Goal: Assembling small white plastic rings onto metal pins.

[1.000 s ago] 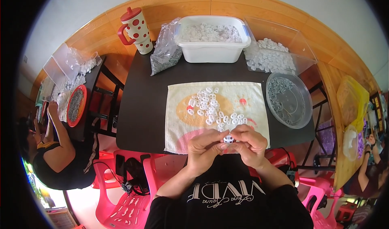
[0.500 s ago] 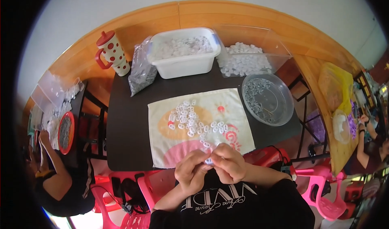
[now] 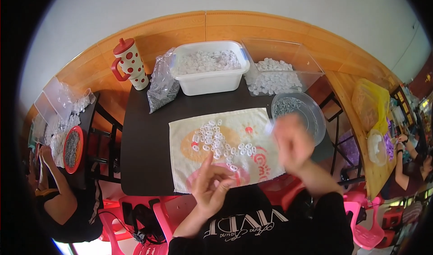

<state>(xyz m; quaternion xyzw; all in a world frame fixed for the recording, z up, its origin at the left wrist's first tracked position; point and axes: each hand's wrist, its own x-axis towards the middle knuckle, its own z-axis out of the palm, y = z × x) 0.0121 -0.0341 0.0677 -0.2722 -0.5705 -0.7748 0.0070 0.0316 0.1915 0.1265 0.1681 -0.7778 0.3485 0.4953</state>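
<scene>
The dark surface [image 3: 144,155] is filling the middle of the view. On it, toward six o'clock, a printed cloth [image 3: 225,149] is lying flat. At twelve o'clock a white tub [image 3: 209,76] of small white pieces is standing, with a clear open bin [image 3: 282,67] of similar pieces just beside it at one o'clock. A round clear bowl [image 3: 300,115] is sitting at three o'clock, beside the cloth's edge. At eleven o'clock a red-spotted lidded mug [image 3: 131,65] is standing near a clear bag [image 3: 162,85] of grey bits. A scatter of small white rings [image 3: 218,142] is lying on the cloth's centre.

The right hand [image 3: 293,142] is hanging blurred over the cloth's three o'clock edge, near the bowl; the state of its fingers cannot be told. The left hand [image 3: 214,185] is hovering at six o'clock over the cloth's near edge, fingers loosely spread, index raised, nothing visibly pinched.

At nine o'clock another person [image 3: 54,196] is sitting beside a red tray [image 3: 72,149].
</scene>
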